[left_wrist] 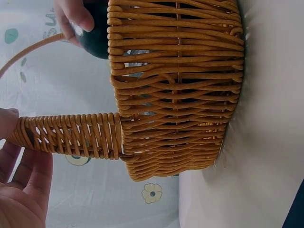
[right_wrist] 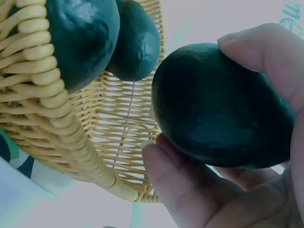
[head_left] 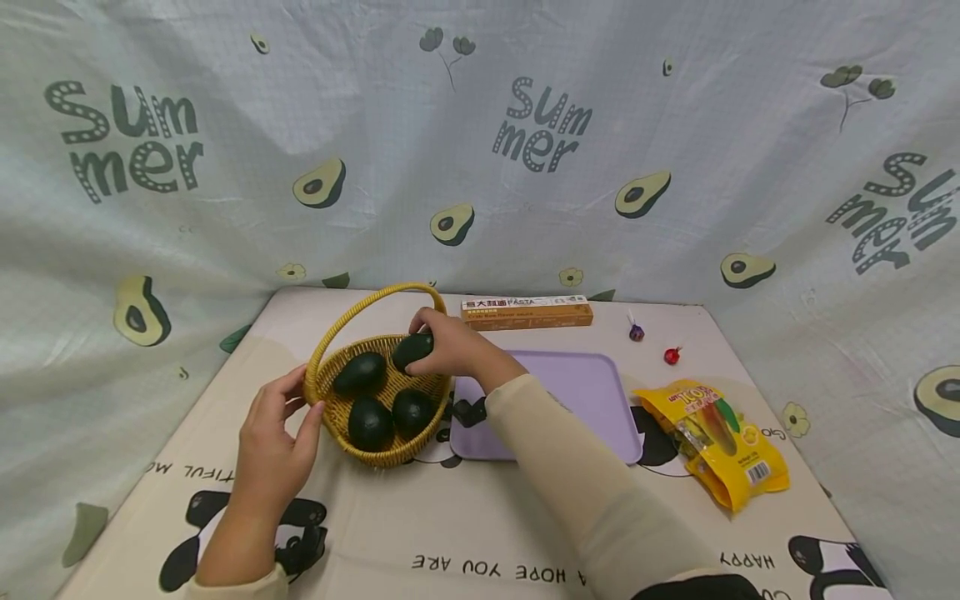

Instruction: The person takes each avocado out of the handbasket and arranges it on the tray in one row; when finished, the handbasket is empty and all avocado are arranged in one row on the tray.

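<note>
A yellow wicker basket (head_left: pixel 390 454) (left_wrist: pixel 180 104) with an arched handle (head_left: pixel 375 302) stands on the mat left of centre. Three dark green avocados lie in it: one at the back left (head_left: pixel 360 372), one at the front (head_left: pixel 370 422), one on the right (head_left: pixel 412 410). My right hand (head_left: pixel 417 344) (right_wrist: pixel 209 104) grips a fourth avocado (head_left: pixel 412 350) (right_wrist: pixel 218 109) just above the basket's far rim. My left hand (head_left: pixel 303 398) (left_wrist: pixel 16 142) holds the woven base of the handle (left_wrist: pixel 71 135) between thumb and fingers at the basket's left side.
A lilac tray (head_left: pixel 577 392) lies right of the basket, under my right forearm. Behind it is a long orange pasta box (head_left: pixel 527 312). Two lollipops (head_left: pixel 636 332) (head_left: pixel 672 356) and a yellow snack bag (head_left: pixel 716 442) sit to the right. Printed cloth walls enclose the mat.
</note>
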Demonstrator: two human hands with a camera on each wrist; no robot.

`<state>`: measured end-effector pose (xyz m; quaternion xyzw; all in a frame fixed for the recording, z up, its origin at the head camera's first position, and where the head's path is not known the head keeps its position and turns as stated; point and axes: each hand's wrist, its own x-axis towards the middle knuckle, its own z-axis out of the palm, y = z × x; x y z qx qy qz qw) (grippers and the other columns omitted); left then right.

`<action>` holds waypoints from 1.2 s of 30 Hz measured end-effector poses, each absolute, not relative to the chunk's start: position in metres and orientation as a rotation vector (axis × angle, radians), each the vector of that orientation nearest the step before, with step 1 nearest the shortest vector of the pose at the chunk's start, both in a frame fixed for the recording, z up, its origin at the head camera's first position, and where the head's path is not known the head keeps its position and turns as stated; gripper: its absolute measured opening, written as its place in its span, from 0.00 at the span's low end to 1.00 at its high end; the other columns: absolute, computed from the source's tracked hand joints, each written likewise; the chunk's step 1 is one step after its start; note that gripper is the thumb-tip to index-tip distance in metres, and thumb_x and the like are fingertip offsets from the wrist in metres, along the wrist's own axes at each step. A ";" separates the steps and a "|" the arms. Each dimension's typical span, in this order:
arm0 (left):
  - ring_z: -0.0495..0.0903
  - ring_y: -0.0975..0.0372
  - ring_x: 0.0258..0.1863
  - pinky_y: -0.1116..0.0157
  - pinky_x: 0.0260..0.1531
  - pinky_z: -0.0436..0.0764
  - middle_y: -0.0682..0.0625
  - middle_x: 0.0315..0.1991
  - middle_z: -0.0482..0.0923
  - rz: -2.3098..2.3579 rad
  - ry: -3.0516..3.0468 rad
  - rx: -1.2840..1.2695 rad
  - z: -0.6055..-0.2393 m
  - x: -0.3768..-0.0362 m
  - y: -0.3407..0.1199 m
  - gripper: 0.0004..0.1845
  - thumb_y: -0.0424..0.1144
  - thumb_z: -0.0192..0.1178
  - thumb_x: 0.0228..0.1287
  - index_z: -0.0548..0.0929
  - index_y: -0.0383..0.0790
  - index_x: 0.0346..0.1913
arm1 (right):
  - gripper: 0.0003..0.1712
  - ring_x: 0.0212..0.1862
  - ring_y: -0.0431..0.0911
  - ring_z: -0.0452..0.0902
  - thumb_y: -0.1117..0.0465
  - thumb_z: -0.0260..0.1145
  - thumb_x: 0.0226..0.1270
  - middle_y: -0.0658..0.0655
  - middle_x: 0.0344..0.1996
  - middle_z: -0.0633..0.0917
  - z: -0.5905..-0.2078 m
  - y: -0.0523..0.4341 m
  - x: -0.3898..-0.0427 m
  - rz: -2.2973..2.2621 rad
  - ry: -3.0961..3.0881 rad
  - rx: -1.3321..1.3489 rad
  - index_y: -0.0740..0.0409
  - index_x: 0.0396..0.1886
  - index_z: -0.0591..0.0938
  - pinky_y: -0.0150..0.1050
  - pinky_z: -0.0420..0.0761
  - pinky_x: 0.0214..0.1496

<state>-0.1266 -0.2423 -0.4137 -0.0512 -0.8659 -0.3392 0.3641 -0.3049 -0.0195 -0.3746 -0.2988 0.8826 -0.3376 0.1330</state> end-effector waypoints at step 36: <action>0.79 0.48 0.57 0.89 0.61 0.63 0.36 0.58 0.76 -0.853 -2.235 -0.136 -0.415 -0.127 -0.243 0.33 0.21 0.67 0.62 0.70 0.33 0.70 | 0.30 0.58 0.52 0.79 0.50 0.69 0.70 0.57 0.58 0.81 -0.386 0.040 -0.292 -1.347 2.497 -0.955 0.37 0.68 0.69 0.54 0.86 0.54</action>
